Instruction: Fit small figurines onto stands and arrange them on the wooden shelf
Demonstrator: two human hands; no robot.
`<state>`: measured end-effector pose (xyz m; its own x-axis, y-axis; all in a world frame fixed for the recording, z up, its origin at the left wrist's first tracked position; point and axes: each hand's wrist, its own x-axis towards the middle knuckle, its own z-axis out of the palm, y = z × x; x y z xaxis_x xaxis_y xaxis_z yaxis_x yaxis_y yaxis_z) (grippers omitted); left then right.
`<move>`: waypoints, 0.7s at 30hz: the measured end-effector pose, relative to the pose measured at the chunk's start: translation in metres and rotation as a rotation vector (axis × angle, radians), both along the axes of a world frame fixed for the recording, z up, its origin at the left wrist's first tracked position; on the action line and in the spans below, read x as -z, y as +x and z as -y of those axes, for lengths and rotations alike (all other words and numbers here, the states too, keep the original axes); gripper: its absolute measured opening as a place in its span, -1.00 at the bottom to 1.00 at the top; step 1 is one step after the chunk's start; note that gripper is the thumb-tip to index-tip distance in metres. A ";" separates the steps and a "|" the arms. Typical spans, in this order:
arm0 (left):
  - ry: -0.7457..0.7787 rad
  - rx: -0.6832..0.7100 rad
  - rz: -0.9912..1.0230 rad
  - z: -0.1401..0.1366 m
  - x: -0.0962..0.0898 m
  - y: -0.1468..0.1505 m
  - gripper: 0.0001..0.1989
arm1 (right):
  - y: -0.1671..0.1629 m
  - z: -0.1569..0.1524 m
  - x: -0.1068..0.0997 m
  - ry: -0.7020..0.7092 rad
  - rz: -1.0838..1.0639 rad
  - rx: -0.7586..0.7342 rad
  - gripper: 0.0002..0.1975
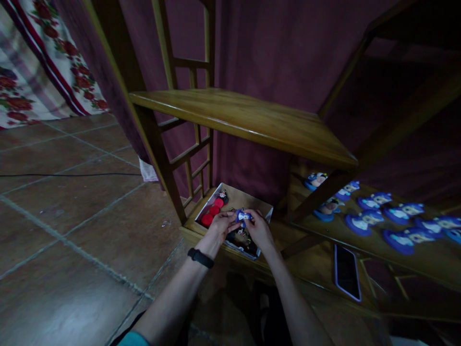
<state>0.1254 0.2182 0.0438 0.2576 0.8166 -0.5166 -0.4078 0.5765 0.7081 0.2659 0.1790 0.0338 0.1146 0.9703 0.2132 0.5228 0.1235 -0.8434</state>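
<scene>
Between my two hands is a small blue-and-white figurine (244,216), held above an open cardboard box (264,210). My left hand (222,225), with a black band on its wrist, pinches the figurine from the left. On the other side, the fingers of my right hand (258,228) close on it too. Inside the box, several round red pieces (214,210) lie along the left side, with a dark figurine (223,195) at the back corner. Other small dark figures in the box are partly hidden beneath my hands.
Several blue figurines on round bases (363,221) stand on the shelf to the right. A phone (347,272) lies on the lower board. A wooden shelf board (245,115) overhangs the box, and a lattice side panel (190,158) rises to its left.
</scene>
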 end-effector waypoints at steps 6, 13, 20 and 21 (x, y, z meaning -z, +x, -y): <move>0.026 -0.038 -0.023 -0.001 0.002 0.001 -0.90 | 0.000 -0.005 0.014 -0.084 -0.247 0.013 -0.75; 0.072 -0.057 -0.049 -0.002 0.008 0.000 -0.80 | -0.004 -0.005 0.013 -0.236 -0.577 0.083 -0.66; 0.105 -0.054 -0.022 -0.002 0.009 0.000 -0.77 | -0.010 -0.001 -0.001 -0.287 -0.739 0.181 -0.66; 0.112 -0.054 -0.017 -0.002 0.008 0.000 -0.77 | -0.010 -0.001 -0.002 -0.289 -0.759 0.185 -0.66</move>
